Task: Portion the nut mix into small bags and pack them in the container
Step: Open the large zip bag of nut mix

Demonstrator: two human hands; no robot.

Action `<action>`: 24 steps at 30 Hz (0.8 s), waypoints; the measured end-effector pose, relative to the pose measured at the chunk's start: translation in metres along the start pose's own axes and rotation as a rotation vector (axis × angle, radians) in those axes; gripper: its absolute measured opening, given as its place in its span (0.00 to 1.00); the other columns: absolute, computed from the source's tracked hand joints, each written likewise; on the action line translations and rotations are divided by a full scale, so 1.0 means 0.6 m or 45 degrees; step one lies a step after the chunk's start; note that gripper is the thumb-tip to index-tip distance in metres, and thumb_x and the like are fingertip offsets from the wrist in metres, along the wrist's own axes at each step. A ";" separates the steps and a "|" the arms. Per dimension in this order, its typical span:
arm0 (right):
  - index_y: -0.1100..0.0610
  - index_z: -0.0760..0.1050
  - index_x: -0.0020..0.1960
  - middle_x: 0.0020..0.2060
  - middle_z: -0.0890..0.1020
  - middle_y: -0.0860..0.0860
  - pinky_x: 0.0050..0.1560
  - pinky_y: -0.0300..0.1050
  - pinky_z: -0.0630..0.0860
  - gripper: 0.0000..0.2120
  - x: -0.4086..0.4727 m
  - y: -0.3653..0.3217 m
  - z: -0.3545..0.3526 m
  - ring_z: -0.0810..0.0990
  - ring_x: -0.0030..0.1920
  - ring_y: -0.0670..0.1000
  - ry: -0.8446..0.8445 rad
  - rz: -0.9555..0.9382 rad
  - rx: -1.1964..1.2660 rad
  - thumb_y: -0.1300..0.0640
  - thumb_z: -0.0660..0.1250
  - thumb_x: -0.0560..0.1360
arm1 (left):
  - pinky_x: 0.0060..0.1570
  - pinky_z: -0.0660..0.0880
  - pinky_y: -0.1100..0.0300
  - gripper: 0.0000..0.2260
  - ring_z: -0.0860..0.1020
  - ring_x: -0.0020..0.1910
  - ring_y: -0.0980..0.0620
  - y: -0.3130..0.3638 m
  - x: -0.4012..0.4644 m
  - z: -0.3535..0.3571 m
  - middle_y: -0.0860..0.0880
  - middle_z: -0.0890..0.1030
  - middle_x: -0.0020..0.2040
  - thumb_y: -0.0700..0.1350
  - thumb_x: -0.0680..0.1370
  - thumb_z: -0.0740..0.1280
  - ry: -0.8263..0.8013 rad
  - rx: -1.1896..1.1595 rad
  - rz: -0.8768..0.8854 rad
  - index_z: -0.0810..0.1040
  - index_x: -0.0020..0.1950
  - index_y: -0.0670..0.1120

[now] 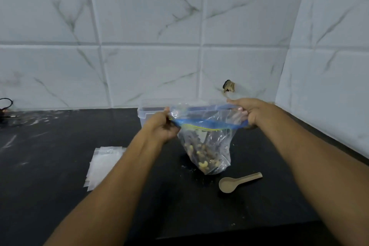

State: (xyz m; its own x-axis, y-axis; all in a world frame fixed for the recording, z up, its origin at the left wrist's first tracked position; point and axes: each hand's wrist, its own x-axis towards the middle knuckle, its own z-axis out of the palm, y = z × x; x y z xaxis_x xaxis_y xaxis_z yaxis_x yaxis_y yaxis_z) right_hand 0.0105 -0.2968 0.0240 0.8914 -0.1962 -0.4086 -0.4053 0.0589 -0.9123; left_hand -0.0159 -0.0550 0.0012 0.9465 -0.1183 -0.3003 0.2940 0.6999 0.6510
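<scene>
Both hands, left hand (164,126) and right hand (246,112), pinch the zip-top bag of nut mix (207,146) at its rim corners, fingers curled, spreading its mouth above the desk (60,166), probably for scooping; the container (147,115) waits behind.

Single head-worn view, close above the worktop (60,166), faced forward and down toward the tiled far wall (149,16).

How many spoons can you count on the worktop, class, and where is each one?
1. The spoon lies on the black worktop, just right of the bottom of the nut mix bag, bowl toward the viewer. More may be hidden behind the arms.
</scene>
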 end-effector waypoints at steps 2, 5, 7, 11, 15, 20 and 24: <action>0.56 0.69 0.36 0.15 0.66 0.48 0.13 0.31 0.62 0.16 0.011 0.016 -0.004 0.60 0.12 0.44 0.059 -0.037 -0.053 0.48 0.69 0.75 | 0.35 0.81 0.56 0.19 0.79 0.21 0.46 -0.016 0.005 0.005 0.42 0.81 0.26 0.35 0.80 0.58 -0.051 -0.030 -0.070 0.79 0.32 0.37; 0.59 0.78 0.53 0.39 0.79 0.53 0.25 0.39 0.76 0.23 0.005 0.015 0.003 0.77 0.28 0.50 0.143 -0.214 -0.188 0.40 0.69 0.72 | 0.23 0.77 0.58 0.18 0.77 0.19 0.47 -0.031 0.020 0.003 0.43 0.80 0.25 0.36 0.79 0.60 0.005 -0.137 -0.058 0.79 0.31 0.38; 0.61 0.71 0.66 0.59 0.79 0.59 0.52 0.52 0.79 0.38 -0.018 0.004 0.009 0.80 0.54 0.60 0.393 -0.486 -0.742 0.32 0.65 0.70 | 0.25 0.76 0.59 0.17 0.76 0.18 0.49 -0.035 0.033 0.001 0.45 0.79 0.25 0.36 0.79 0.63 0.115 -0.212 0.009 0.80 0.30 0.39; 0.60 0.73 0.63 0.41 0.85 0.58 0.52 0.49 0.77 0.44 -0.095 -0.009 0.051 0.85 0.41 0.56 0.597 -0.620 -1.461 0.24 0.48 0.71 | 0.24 0.77 0.59 0.17 0.76 0.31 0.48 -0.047 0.040 0.021 0.47 0.78 0.39 0.35 0.77 0.60 0.181 -0.337 0.119 0.78 0.63 0.44; 0.62 0.73 0.56 0.32 0.82 0.60 0.28 0.38 0.75 0.28 -0.081 0.022 0.080 0.80 0.26 0.52 0.175 -0.294 -1.181 0.36 0.63 0.74 | 0.40 0.81 0.46 0.13 0.79 0.43 0.42 -0.084 0.017 0.026 0.40 0.79 0.47 0.40 0.76 0.55 0.062 -0.300 0.081 0.78 0.51 0.41; 0.65 0.73 0.46 0.33 0.79 0.59 0.28 0.40 0.73 0.03 -0.046 0.049 0.081 0.78 0.28 0.52 0.134 -0.154 -0.734 0.66 0.62 0.76 | 0.38 0.78 0.57 0.10 0.78 0.38 0.47 -0.059 0.004 -0.007 0.43 0.79 0.44 0.46 0.78 0.58 0.191 0.267 0.169 0.76 0.51 0.44; 0.64 0.71 0.54 0.41 0.75 0.59 0.31 0.48 0.77 0.10 -0.044 0.044 0.073 0.77 0.35 0.54 0.112 -0.250 -0.288 0.71 0.59 0.74 | 0.39 0.73 0.56 0.10 0.74 0.41 0.47 -0.016 0.016 -0.017 0.46 0.78 0.45 0.51 0.77 0.62 0.382 1.162 0.658 0.73 0.48 0.45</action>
State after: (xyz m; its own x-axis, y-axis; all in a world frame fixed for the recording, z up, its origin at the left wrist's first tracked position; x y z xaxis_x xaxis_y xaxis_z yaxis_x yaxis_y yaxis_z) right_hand -0.0149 -0.2472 0.0096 0.9401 -0.2667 -0.2122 -0.2707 -0.2060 -0.9404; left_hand -0.0110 -0.0558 -0.0151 0.9494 0.3033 0.0811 -0.0247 -0.1856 0.9823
